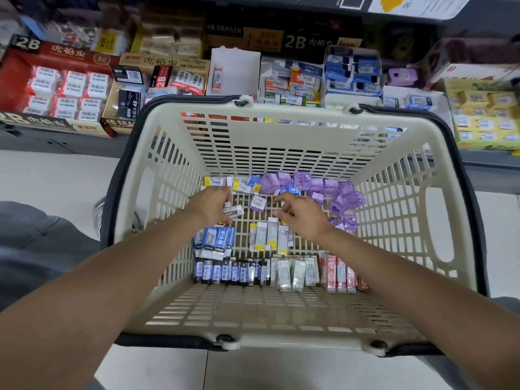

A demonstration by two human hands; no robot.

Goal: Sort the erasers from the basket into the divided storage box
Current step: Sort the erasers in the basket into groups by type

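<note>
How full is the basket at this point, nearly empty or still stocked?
Still stocked, though far from full. Erasers cover much of the basket's floor in one shallow layer: purple erasers at the far side, blue-black erasers in a near row.

Basket [281,142]: cream plastic, matt, slotted lattice walls; dark plastic handles folded along its rim. Inside the basket, purple erasers [332,190] in glossy translucent wrap; blue erasers [222,273] in glossy paper sleeves. Beyond the basket, printed cardboard display boxes [56,80], slightly glossy. Floor [50,175] beneath: pale, smooth tile.
</note>
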